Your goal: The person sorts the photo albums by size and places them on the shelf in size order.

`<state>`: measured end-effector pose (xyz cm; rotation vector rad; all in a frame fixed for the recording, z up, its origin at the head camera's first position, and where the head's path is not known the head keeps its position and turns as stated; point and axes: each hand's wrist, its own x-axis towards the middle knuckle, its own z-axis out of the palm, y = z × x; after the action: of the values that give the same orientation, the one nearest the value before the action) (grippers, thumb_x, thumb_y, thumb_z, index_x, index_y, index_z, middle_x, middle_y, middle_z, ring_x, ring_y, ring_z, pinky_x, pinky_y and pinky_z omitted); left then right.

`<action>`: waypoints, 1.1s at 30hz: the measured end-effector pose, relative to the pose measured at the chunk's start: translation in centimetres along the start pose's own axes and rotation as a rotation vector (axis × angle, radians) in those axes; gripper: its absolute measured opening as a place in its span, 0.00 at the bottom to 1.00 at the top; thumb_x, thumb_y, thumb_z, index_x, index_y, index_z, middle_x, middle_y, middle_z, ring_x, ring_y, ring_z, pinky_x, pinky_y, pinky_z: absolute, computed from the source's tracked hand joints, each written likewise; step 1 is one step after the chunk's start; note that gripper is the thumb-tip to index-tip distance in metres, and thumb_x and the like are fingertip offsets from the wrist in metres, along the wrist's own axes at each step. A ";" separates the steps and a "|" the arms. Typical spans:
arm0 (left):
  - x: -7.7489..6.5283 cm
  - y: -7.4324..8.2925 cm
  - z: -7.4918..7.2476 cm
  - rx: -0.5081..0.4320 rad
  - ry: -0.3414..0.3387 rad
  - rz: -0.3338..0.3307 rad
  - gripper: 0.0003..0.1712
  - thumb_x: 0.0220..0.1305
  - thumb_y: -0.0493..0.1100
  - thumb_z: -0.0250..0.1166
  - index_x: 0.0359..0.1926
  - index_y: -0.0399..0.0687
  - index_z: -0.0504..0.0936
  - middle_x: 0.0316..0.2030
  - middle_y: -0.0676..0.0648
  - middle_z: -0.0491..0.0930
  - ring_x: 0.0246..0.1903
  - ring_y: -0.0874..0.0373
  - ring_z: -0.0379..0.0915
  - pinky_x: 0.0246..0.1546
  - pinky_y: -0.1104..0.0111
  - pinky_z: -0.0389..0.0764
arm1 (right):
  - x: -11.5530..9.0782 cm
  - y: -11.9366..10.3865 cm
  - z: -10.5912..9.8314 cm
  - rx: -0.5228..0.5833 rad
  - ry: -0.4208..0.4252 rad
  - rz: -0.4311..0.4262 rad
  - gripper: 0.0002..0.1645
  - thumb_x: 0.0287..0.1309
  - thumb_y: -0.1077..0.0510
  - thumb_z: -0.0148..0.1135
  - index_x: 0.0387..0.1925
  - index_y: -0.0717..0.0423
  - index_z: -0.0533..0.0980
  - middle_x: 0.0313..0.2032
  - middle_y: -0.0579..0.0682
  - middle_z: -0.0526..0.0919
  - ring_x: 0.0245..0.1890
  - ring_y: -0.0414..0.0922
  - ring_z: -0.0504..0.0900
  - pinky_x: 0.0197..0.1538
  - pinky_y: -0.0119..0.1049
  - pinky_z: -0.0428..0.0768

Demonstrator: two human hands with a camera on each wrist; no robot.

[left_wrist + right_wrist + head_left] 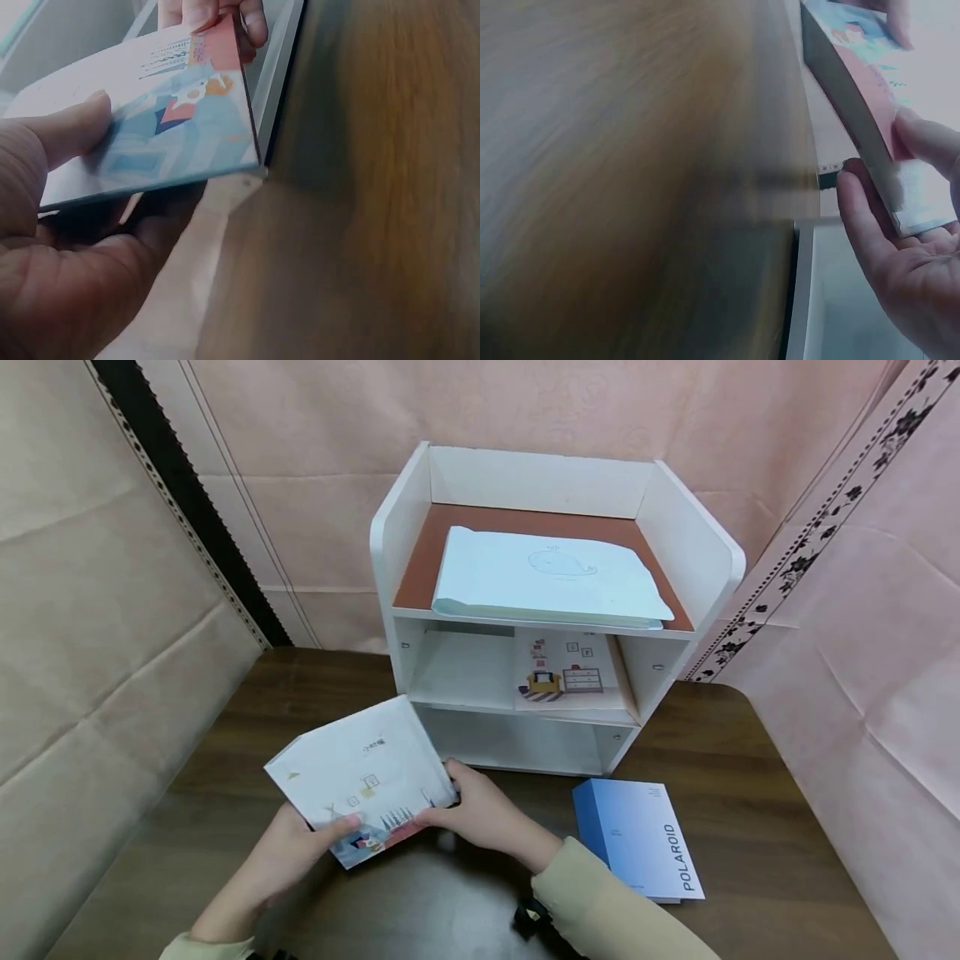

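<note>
A white book [367,777] with a blue and pink picture along its lower edge is held in front of the small shelf, tilted above the table. My left hand [300,843] grips its lower left side, thumb on the cover and fingers underneath. On the right edge, my right hand [480,806] pinches the book with the thumb on top and fingers below. In the right wrist view, the book's page block [847,97] faces the camera beside the fingers of the right hand [915,255]. The left wrist view shows the thumb [71,131] lying across the cover.
A white three-level shelf [693,552] stands at the back. Its brown top carries a pale blue book [540,581] with a whale drawing; a white illustrated book [573,672] lies on the middle level. A blue POLAROID book [637,839] rests on the wooden table [757,860], right. Pink cloth walls surround everything.
</note>
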<state>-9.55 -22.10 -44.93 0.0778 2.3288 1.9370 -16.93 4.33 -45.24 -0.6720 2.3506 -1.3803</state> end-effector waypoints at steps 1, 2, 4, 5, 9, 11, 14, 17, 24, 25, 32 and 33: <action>0.1 0.2 0.3 0.019 -0.009 0.026 0.25 0.61 0.44 0.69 0.56 0.39 0.75 0.46 0.40 0.83 0.42 0.51 0.82 0.39 0.61 0.82 | -0.3 0.2 -0.3 0.014 0.003 0.005 0.31 0.50 0.39 0.72 0.54 0.41 0.72 0.43 0.37 0.79 0.40 0.36 0.78 0.44 0.36 0.77; 0.1 0.4 0.7 0.040 -0.018 0.050 0.24 0.61 0.44 0.69 0.56 0.40 0.76 0.46 0.41 0.83 0.42 0.51 0.82 0.39 0.62 0.82 | -0.6 0.3 -0.6 0.030 0.003 0.009 0.32 0.50 0.39 0.72 0.55 0.40 0.73 0.44 0.36 0.80 0.41 0.36 0.79 0.45 0.37 0.77; 0.2 0.9 1.4 0.096 -0.026 0.095 0.23 0.60 0.44 0.70 0.55 0.42 0.77 0.45 0.44 0.84 0.42 0.54 0.82 0.39 0.63 0.82 | -1.2 0.6 -1.2 0.053 0.005 0.015 0.32 0.49 0.40 0.73 0.56 0.37 0.73 0.45 0.36 0.80 0.43 0.36 0.79 0.47 0.39 0.77; 0.4 1.1 1.7 0.116 -0.024 0.112 0.23 0.59 0.45 0.70 0.54 0.44 0.77 0.45 0.45 0.84 0.42 0.55 0.82 0.39 0.64 0.82 | -1.5 0.8 -1.4 0.060 0.007 0.017 0.32 0.49 0.40 0.73 0.56 0.37 0.74 0.45 0.35 0.81 0.43 0.36 0.80 0.47 0.40 0.77; 0.8 1.8 2.9 0.153 -0.023 0.166 0.24 0.58 0.45 0.72 0.54 0.48 0.76 0.45 0.47 0.84 0.43 0.56 0.81 0.39 0.65 0.82 | -2.4 1.2 -2.4 0.072 0.023 0.006 0.27 0.50 0.41 0.72 0.52 0.36 0.76 0.45 0.35 0.82 0.44 0.37 0.80 0.48 0.42 0.77; 1.0 2.0 3.4 0.133 -0.036 0.181 0.24 0.58 0.43 0.71 0.55 0.50 0.75 0.46 0.48 0.83 0.44 0.56 0.81 0.40 0.64 0.82 | -2.7 1.4 -2.8 0.075 0.024 -0.010 0.25 0.52 0.42 0.72 0.52 0.35 0.77 0.45 0.35 0.82 0.46 0.37 0.80 0.50 0.42 0.76; 1.4 2.0 4.3 0.116 -0.062 0.195 0.24 0.60 0.41 0.69 0.56 0.51 0.73 0.49 0.48 0.82 0.47 0.55 0.79 0.42 0.64 0.81 | -3.2 1.8 -3.2 0.078 0.021 -0.023 0.24 0.54 0.45 0.71 0.53 0.34 0.76 0.47 0.34 0.82 0.48 0.37 0.79 0.52 0.43 0.76; 1.7 2.1 5.2 0.111 -0.076 0.187 0.24 0.62 0.40 0.68 0.57 0.53 0.72 0.51 0.48 0.81 0.49 0.56 0.79 0.43 0.65 0.81 | -3.6 2.4 -3.5 0.081 0.025 -0.032 0.24 0.55 0.46 0.70 0.54 0.33 0.75 0.47 0.35 0.82 0.48 0.37 0.80 0.51 0.43 0.76; 2.7 2.9 7.1 0.093 -0.108 0.175 0.24 0.63 0.38 0.66 0.58 0.49 0.71 0.52 0.46 0.80 0.50 0.55 0.78 0.45 0.65 0.80 | -4.5 3.8 -4.5 0.087 0.027 -0.017 0.24 0.56 0.45 0.69 0.54 0.34 0.74 0.47 0.36 0.83 0.46 0.38 0.81 0.48 0.41 0.78; 2.9 3.0 7.3 0.088 -0.108 0.165 0.23 0.63 0.38 0.66 0.58 0.49 0.71 0.52 0.46 0.80 0.50 0.55 0.78 0.45 0.65 0.80 | -4.6 3.9 -4.7 0.086 0.029 -0.009 0.24 0.56 0.45 0.69 0.54 0.34 0.74 0.47 0.36 0.83 0.46 0.38 0.81 0.47 0.41 0.78; 3.9 3.7 8.9 0.068 -0.118 0.142 0.23 0.64 0.41 0.66 0.59 0.50 0.71 0.51 0.49 0.81 0.48 0.56 0.79 0.46 0.62 0.80 | -5.6 4.5 -5.7 0.087 0.070 0.012 0.25 0.56 0.43 0.68 0.56 0.34 0.74 0.49 0.36 0.82 0.48 0.39 0.80 0.50 0.43 0.76; 4.0 3.8 9.1 0.065 -0.117 0.142 0.23 0.64 0.41 0.66 0.58 0.51 0.72 0.50 0.49 0.81 0.48 0.57 0.79 0.45 0.62 0.80 | -5.7 4.6 -5.8 0.095 0.076 0.017 0.25 0.56 0.43 0.68 0.56 0.35 0.74 0.49 0.36 0.82 0.48 0.39 0.80 0.50 0.43 0.76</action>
<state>-12.53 -12.12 -43.07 0.3620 2.3680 1.8610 -16.11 13.55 -46.25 -0.5806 2.3253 -1.5242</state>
